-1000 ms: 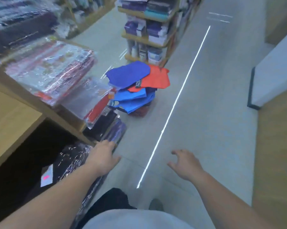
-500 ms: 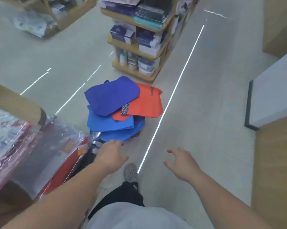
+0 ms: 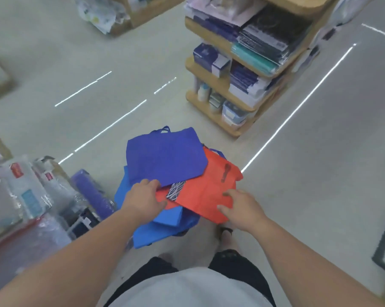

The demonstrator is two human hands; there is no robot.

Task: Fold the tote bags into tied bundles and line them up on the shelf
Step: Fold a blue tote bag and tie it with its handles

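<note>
Hands first, in the head view: the left hand (image 3: 144, 198) lies on the near edge of a pile of tote bags, its fingers bent down where the dark blue bag (image 3: 165, 156) meets the orange bag (image 3: 209, 191). Whether it pinches the cloth or only rests on it cannot be told. The right hand (image 3: 242, 207) is spread, with loose fingers and thumb over the near corner of the orange bag and nothing clasped in it.

The pile sits low on the floor (image 3: 320, 173), just ahead of the person's feet. The dark blue bag lies flat on top, its handles pointing away, and it overlaps the orange bag to its right. A small black-and-white patterned piece (image 3: 175, 191) shows between the two. Light blue bags (image 3: 165, 227) lie beneath and stick out toward the person.

A wooden shelf unit (image 3: 220, 85) with stacked packets stands beyond the pile to the right. Plastic-wrapped goods (image 3: 25, 191) and a purple roll (image 3: 92, 191) lie to the left.
</note>
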